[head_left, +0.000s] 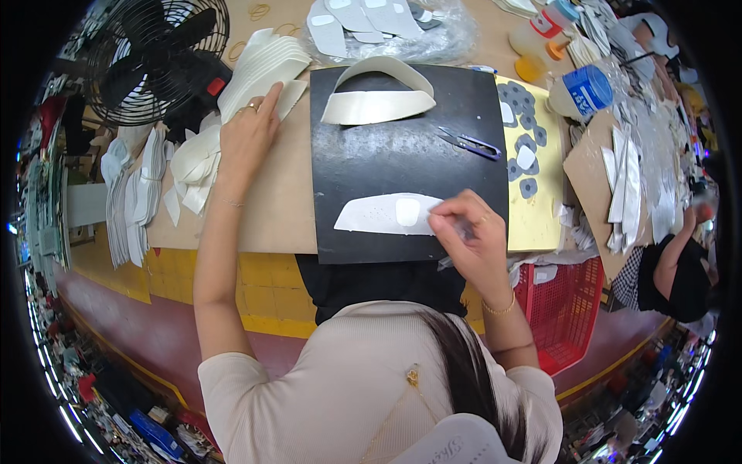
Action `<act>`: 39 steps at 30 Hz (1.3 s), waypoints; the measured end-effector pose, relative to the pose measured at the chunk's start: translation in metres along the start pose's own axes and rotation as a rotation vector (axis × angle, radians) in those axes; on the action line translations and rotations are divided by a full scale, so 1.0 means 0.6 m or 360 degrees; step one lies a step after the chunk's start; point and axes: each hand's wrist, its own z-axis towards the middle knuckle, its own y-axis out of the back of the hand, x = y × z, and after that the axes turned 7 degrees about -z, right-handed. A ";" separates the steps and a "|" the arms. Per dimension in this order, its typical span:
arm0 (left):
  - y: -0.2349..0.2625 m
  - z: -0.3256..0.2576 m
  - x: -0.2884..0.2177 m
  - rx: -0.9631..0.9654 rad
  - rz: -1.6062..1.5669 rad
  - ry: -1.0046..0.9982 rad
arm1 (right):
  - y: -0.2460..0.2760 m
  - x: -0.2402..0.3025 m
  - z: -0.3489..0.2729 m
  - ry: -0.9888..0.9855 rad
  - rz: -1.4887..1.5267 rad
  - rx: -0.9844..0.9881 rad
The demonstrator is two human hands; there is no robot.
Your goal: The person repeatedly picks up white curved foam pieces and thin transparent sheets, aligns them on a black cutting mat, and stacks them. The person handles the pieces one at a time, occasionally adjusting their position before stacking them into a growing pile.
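Note:
My left hand [249,135] reaches to the stack of cream curved pieces [267,68] at the far left of the table, fingers stretched out on its near edge. On the black mat [410,162] in front of me lies a flat off-white cut piece [369,212] with a small white rounded patch [407,212] on it. The fingers of my right hand [473,236] are pinched together over that piece's right end and hide it; what they hold cannot be made out. A curved cream band [379,107] stands at the mat's back. Small purple-handled thread snips [470,144] lie right of it.
A black fan [147,58] stands at the back left. Right of the mat are a yellow board [533,216] with grey and white patches, a blue-labelled jar [581,91] and bottles. A red basket [558,309] sits below the table edge. Another person's arm [676,247] shows at far right.

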 end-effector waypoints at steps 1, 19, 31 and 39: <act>0.010 0.000 0.002 0.0039 0.0034 -0.0001 | -0.004 0.016 0.017 0.0092 -0.0055 0.0062; 0.021 -0.066 0.017 -0.0591 -0.0595 0.0217 | -0.285 0.070 0.391 0.0448 -0.1747 0.0906; 0.168 -0.129 0.010 -0.1569 -0.1119 0.0772 | -0.179 0.138 0.311 0.1007 -0.1511 0.0420; 0.099 -0.088 -0.029 -0.0875 -0.0233 0.0218 | 0.039 0.127 0.157 0.0865 -0.0739 -0.0152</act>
